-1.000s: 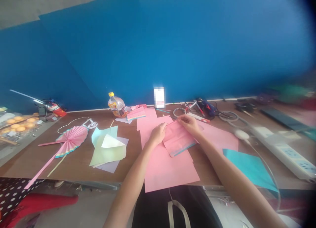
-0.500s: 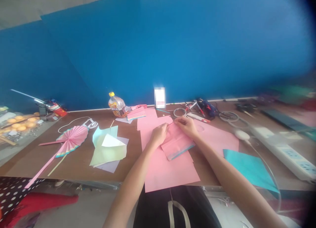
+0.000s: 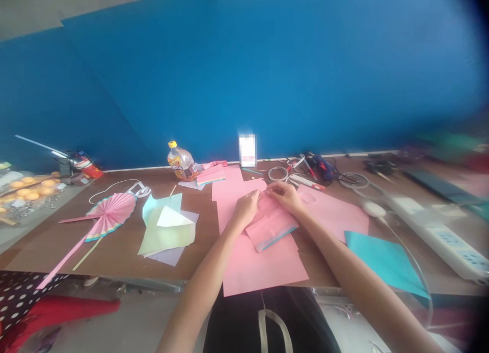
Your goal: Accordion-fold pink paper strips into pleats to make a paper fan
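A pink sheet of paper (image 3: pixel 271 223) with a blue strip along its near edge is held at its far edge by both hands. My left hand (image 3: pixel 247 206) is closed on the far left part of it. The fingers of my right hand (image 3: pixel 286 195) pinch the same edge a little to the right, close to the left fingertips. Larger pink sheets (image 3: pixel 263 266) lie flat on the brown table beneath. The exact fold under my fingertips is too small to make out.
To the left lie a pleated pink paper fan (image 3: pixel 112 213) and several pale sheets (image 3: pixel 168 236). A yellow-capped bottle (image 3: pixel 181 162) stands at the back. Rightward are a tape roll (image 3: pixel 278 174), a teal sheet (image 3: pixel 385 261) and a white power strip (image 3: pixel 443 241).
The near edge of the held pink sheet has swung slightly left and down. My right hand has shifted a little left, nearer to my left hand.
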Motion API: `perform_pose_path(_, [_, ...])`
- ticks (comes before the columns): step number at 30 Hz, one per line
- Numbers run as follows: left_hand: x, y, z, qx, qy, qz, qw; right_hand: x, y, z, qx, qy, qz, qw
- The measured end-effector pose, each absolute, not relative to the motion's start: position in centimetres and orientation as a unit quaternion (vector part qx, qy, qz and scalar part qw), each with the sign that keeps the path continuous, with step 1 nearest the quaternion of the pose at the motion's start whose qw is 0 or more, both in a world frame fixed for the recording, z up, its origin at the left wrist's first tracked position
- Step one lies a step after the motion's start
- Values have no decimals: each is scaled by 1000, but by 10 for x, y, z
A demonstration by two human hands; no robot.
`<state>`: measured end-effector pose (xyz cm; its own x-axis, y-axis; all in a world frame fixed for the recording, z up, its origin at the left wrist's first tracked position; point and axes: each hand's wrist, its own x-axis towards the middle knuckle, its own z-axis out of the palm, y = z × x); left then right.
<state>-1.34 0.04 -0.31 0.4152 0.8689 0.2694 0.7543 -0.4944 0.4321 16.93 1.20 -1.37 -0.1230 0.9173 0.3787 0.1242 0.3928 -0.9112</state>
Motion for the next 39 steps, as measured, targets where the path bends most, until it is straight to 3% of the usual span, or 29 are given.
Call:
perform_pose_path(6, [-15, -1, -3, 847, 484, 196, 102, 173, 13, -16, -434, -699, 305, 480])
perform_pose_path(19, [-20, 7, -3, 869, 470, 144, 48, 180, 12, -11, -430, -661, 368, 492])
perform_pose_path(24, [-20, 8, -4, 876, 458, 128, 87, 179, 10, -10, -414, -663, 388, 488])
perform_pose_path(31, [-23, 5, 4, 864, 458, 157, 139, 193, 17, -11, -449, -653, 327, 514])
perform_pose_path(39, [-30, 5, 4, 868, 453, 139, 147, 190, 12, -10, -461, -728, 244, 445])
